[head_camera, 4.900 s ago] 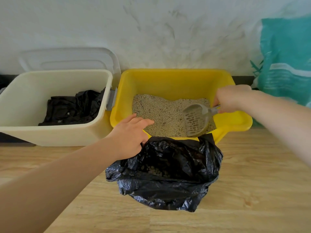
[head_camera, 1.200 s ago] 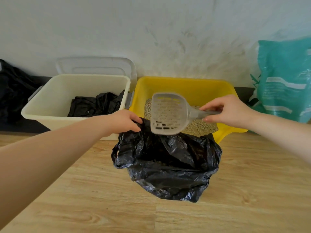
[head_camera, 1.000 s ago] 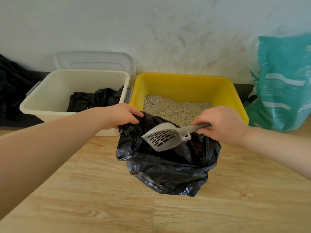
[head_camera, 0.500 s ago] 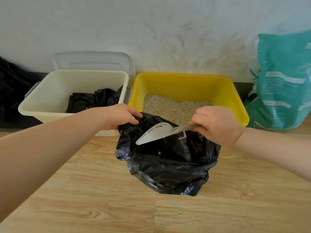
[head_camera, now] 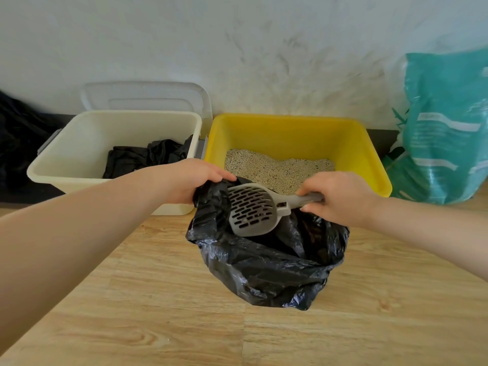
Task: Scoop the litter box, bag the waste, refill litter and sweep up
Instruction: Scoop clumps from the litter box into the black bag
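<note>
Over the open black bag on the wooden floor, the scoop has rolled back, slotted bowl up and empty: this load looks dumped. The right hand grips its handle; the left hand pinches the bag's rim. Beyond sits the yellow litter box.

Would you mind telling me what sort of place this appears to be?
Probably a home's cat-care corner on a wood floor: a yellow litter box of granules against the wall, with a teal litter bag beside it.
</note>
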